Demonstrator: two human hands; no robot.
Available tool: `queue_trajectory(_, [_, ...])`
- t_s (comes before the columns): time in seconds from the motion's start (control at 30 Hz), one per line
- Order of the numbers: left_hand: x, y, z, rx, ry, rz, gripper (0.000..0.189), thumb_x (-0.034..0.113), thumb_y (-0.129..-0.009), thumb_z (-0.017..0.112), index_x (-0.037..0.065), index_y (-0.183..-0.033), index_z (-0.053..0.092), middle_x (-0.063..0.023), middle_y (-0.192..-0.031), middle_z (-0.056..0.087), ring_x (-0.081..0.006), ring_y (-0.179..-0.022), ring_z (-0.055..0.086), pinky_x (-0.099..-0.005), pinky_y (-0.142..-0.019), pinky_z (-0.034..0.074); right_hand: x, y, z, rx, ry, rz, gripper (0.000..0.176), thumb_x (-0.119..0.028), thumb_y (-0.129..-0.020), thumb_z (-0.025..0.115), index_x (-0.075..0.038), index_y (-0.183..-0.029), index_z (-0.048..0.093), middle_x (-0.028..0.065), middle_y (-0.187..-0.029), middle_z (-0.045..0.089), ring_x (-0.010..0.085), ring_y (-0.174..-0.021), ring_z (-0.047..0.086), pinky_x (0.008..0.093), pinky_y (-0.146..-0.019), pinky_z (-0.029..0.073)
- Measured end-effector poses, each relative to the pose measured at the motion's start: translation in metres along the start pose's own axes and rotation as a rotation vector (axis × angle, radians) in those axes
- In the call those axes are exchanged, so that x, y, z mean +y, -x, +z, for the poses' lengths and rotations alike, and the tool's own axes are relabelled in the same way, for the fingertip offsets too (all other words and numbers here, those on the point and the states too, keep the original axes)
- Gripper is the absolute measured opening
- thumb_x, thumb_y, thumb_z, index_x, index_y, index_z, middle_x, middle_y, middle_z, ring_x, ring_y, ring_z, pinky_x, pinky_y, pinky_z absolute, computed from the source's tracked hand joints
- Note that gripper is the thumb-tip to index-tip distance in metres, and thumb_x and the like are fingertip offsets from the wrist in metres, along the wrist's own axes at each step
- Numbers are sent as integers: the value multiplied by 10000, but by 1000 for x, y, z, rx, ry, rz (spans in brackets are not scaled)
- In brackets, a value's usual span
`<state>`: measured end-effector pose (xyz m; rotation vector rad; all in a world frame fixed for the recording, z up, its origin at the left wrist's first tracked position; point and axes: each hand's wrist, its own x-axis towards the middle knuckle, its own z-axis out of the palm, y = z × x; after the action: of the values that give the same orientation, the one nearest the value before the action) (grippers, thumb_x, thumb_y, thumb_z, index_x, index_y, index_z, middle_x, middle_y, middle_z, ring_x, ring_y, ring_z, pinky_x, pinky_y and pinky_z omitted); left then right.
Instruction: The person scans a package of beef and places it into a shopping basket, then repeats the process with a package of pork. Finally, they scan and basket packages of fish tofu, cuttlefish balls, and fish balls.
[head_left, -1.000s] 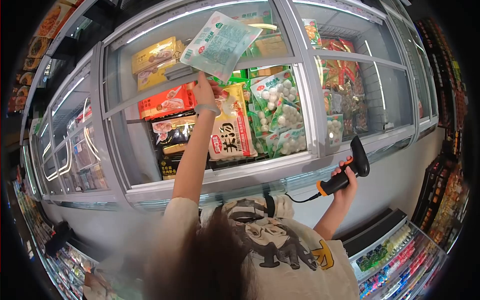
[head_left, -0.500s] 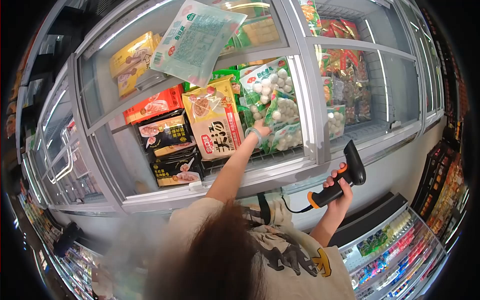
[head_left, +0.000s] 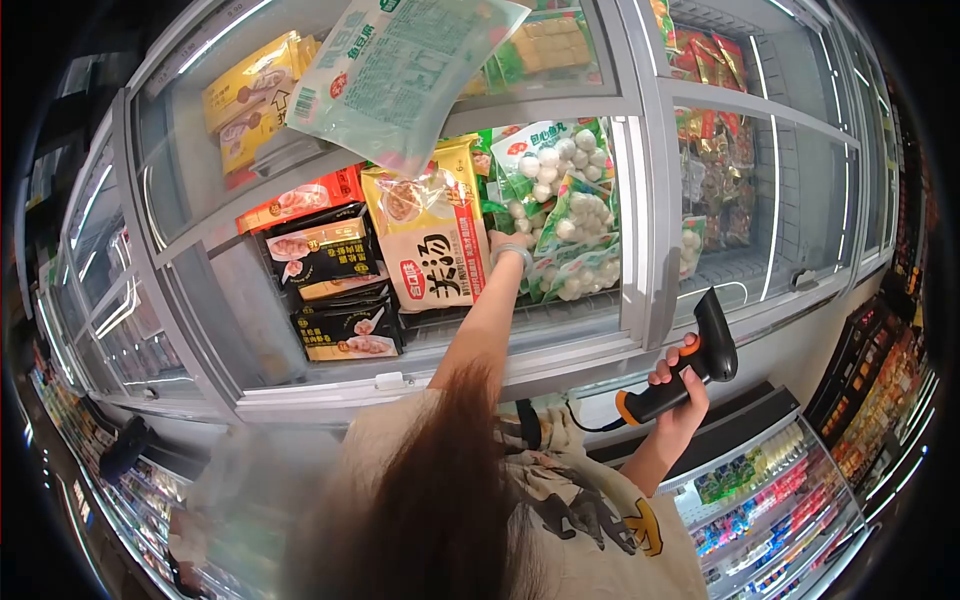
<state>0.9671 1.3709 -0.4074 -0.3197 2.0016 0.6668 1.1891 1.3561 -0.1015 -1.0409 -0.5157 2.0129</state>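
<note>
My left hand point(head_left: 510, 243) reaches down into the open freezer, between a yellow soup pack point(head_left: 425, 235) and green-and-white bags of white fish balls point(head_left: 580, 217). Packaging hides its fingers, so whether they grip anything does not show. A pale band is around the wrist. Outside the freezer, my right hand point(head_left: 680, 390) is closed around the handle of a black and orange barcode scanner point(head_left: 700, 360), which has a cable at its lower end. A pale green translucent bag point(head_left: 400, 80) lies on the freezer's glass lid, above the yellow pack.
Black packs point(head_left: 345, 328) and a red pack point(head_left: 300, 198) lie left of the yellow one. A metal frame post point(head_left: 650, 190) divides the freezer's sections. Red bags point(head_left: 705, 60) are under glass on the right. A stocked shelf unit point(head_left: 770, 500) stands at lower right.
My left hand has moved left from the front fish ball bags into the gap beside the yellow pack, its fingers now deeper out of sight. My right hand still holds the scanner.
</note>
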Motion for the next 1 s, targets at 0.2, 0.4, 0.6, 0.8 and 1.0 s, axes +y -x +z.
queue_trajectory(0.2, [10, 27, -36, -292, 21, 67, 575, 254, -628, 581, -20, -1114, 442, -181, -1109, 486, -286, -998, 489, -351, -819, 385, 4, -1, 0, 32, -15, -2, 422, -89, -708, 537, -61, -1082, 345, 90, -818, 434, 140, -645, 435, 275, -611, 398])
queue_trajectory(0.4, [24, 31, -34, -586, 187, 8, 838, 335, -534, 665, -54, -1199, 336, -190, -1265, 302, -264, -1127, 352, -380, -881, 299, 7, -1, 2, 56, -26, 5, 427, -97, -690, 557, -64, -1068, 362, 103, -795, 454, 159, -640, 454, 290, -600, 397])
queue_trajectory(0.6, [19, 49, -29, -299, 94, 353, 619, 345, -541, 698, -80, -960, 533, -165, -912, 580, -244, -807, 569, -301, -701, 435, 3, 7, 6, 28, -14, -35, 415, -93, -690, 562, -68, -1059, 372, 101, -803, 462, 157, -652, 461, 287, -599, 391])
queue_trajectory(0.8, [23, 74, -97, -73, -105, 451, 587, 317, -550, 687, -88, -944, 529, -174, -882, 583, -250, -781, 578, -319, -663, 451, 2, 17, 1, -42, -7, -58, 406, -87, -688, 557, -69, -1052, 379, 98, -801, 466, 160, -660, 462, 289, -610, 388])
queue_trajectory(1.0, [-15, 153, -197, -225, 298, 613, 426, 129, -659, 664, -26, -1022, 504, -103, -955, 562, -161, -844, 552, -273, -704, 459, 4, 30, 9, -203, 21, -35, 404, -85, -709, 538, -74, -1074, 364, 81, -832, 450, 142, -678, 444, 282, -633, 391])
